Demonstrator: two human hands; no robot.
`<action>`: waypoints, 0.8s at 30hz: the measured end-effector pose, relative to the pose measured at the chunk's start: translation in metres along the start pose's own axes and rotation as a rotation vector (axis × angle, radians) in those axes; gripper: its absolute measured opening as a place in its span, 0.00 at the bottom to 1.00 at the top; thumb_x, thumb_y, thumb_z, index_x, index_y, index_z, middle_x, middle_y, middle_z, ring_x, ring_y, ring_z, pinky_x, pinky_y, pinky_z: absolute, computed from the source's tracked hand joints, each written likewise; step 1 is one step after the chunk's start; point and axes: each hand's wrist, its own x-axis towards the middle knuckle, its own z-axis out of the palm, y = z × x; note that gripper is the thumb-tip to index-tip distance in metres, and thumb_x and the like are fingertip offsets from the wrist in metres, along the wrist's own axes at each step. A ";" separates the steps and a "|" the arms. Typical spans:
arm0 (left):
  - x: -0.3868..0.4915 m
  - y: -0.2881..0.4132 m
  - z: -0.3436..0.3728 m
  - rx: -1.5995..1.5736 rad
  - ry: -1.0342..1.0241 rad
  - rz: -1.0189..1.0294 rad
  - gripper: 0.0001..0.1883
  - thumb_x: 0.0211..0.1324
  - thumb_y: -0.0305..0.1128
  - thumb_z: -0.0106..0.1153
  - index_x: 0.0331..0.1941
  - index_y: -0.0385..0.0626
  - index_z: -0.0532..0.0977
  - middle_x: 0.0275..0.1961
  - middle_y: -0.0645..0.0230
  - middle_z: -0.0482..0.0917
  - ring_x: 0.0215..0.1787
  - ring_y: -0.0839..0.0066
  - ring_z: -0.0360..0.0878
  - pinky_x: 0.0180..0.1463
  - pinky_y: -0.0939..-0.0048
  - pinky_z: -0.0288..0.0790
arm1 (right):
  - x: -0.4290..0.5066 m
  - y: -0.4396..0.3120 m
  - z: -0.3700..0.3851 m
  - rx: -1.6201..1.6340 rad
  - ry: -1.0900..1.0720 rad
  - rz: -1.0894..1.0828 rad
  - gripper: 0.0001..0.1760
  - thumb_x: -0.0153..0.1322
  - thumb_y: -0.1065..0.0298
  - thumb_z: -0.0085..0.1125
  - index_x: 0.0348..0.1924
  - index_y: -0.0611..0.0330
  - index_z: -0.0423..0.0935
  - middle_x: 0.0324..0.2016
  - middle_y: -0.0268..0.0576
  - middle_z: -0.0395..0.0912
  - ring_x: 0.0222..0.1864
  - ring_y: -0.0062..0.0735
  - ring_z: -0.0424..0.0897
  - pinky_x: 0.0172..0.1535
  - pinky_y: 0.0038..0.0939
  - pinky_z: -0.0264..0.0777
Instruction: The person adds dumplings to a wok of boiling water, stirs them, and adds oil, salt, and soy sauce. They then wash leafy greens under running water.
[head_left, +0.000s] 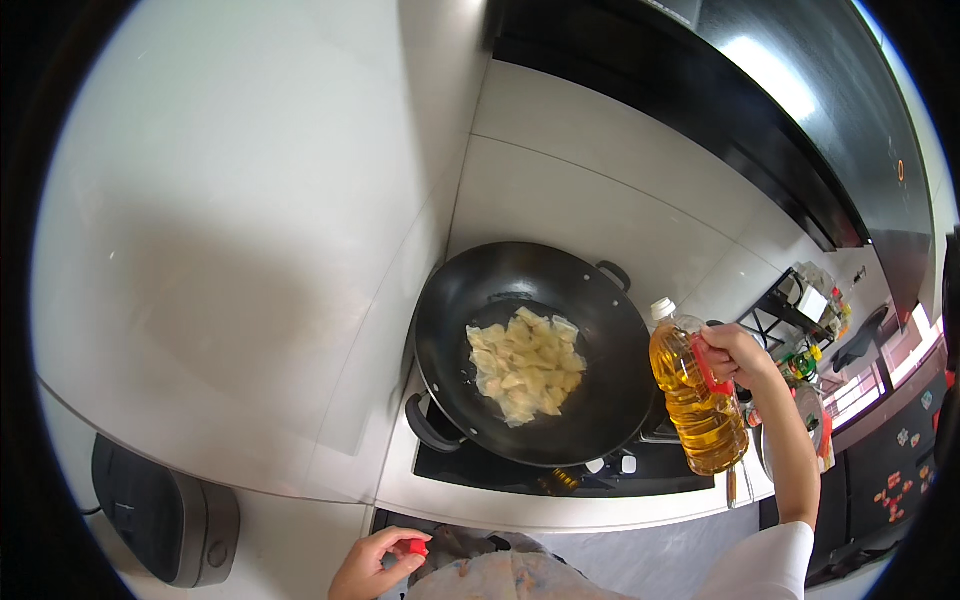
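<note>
My right hand (736, 356) grips the red handle of a large clear plastic bottle of yellow cooking oil (694, 397), held upright just right of the wok. The bottle's white neck (663, 308) shows at its top. At the bottom of the view, my left hand (379, 564) pinches a small red cap (417, 547) between thumb and fingers, near my body. A big black two-handled wok (615, 360) stands on the stove. In its middle lies a heap of pale, folded pieces that look like wontons or dumplings (525, 367).
The black glass cooktop (637, 480) has white knobs at its front. A range hood (675, 97) overhangs the back right. Bottles and a black rack (787, 307) stand farther right. A white wall panel (225, 225) borders the left, with a dark appliance (161, 510) below.
</note>
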 end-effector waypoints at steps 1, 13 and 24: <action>0.001 0.000 0.001 0.004 -0.012 0.003 0.14 0.50 0.25 0.55 0.43 0.37 0.74 0.37 0.64 0.78 0.37 0.80 0.75 0.43 0.78 0.69 | -0.010 -0.001 0.002 0.020 -0.010 -0.019 0.17 0.72 0.59 0.44 0.21 0.58 0.62 0.11 0.25 0.51 0.11 0.13 0.47 0.14 0.20 0.40; 0.009 0.008 0.032 -0.080 -0.130 0.028 0.20 0.46 0.22 0.62 0.46 0.38 0.70 0.39 0.65 0.78 0.41 0.78 0.76 0.47 0.76 0.69 | -0.096 0.042 -0.006 0.317 0.087 -0.492 0.17 0.68 0.54 0.49 0.23 0.58 0.64 0.08 0.27 0.53 0.08 0.15 0.50 0.13 0.21 0.41; 0.056 0.057 0.206 0.013 -0.337 0.426 0.19 0.43 0.22 0.64 0.43 0.36 0.73 0.40 0.63 0.76 0.41 0.76 0.76 0.47 0.74 0.70 | -0.247 0.186 -0.053 0.469 0.224 -0.474 0.17 0.61 0.60 0.56 0.23 0.70 0.71 0.17 0.43 0.72 0.09 0.14 0.55 0.13 0.17 0.46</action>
